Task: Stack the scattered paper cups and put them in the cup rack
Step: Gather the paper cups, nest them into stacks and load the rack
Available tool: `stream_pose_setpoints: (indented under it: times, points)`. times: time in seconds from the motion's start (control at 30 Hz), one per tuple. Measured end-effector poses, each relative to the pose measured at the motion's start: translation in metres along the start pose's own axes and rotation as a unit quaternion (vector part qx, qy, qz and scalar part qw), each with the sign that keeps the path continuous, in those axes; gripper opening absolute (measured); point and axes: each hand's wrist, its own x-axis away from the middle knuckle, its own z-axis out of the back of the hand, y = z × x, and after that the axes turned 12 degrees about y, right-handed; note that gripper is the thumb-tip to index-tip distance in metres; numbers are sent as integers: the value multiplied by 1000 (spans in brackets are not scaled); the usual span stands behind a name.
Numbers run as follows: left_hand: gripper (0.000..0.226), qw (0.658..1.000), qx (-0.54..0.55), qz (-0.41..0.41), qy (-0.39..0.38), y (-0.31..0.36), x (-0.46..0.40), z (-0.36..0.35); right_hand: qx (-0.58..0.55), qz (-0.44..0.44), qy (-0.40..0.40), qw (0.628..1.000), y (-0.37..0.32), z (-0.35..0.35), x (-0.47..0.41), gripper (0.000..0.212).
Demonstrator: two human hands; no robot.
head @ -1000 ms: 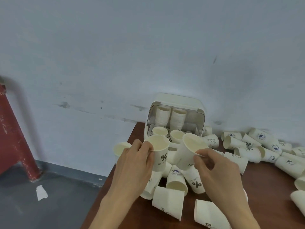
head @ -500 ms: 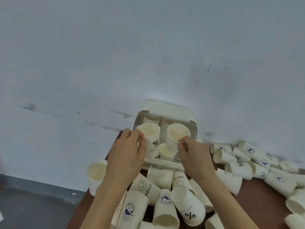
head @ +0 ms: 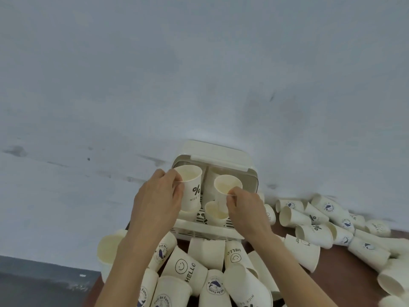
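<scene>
Two hands are working over the cup rack (head: 223, 156), a cream plastic box standing against the pale wall (head: 199, 63) at the back of the brown worktop (head: 345, 271). At far left, one upright cup (head: 108, 251) is sitting at the worktop's edge, partly hidden by the left forearm. Left hand (head: 157, 202) is pinching the rim of a "%" cup (head: 191, 187), grip closed on it with thumb and fingers, holding it upright above the rack's left side. Below the wrists, loose cups are lying on their sides in a heap, among them a smiley "HELLO" cup (head: 184, 268). Inside the rack, an open-mouthed cup (head: 215, 212) is standing near the front, just beneath the right hand's cup. Right hand (head: 245, 209) is pinching the near rim of a plain cup (head: 226, 188), grip closed on it, holding it tilted over the rack's right side. Further right, many more scattered cups (head: 314, 231) are lying tipped over along the wall, some nested into one another.
</scene>
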Motion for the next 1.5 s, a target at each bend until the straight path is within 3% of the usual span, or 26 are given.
stream_pose_setpoints:
  times: [0.77, 1.27, 1.5]
  points:
    - [16, 1000, 3, 10, 16, -14, -4, -35, 51, 32, -64, 996, 17, -39, 15, 24]
    - [19, 1000, 1, 3, -21, -17, 4, -57, 111, 77, -155, 979, 10, -39, 24, 15]
    - [19, 996, -67, -19, -60, -25, 11, -70, 101, 69, -145, 982, 14, -43, 22, 15]
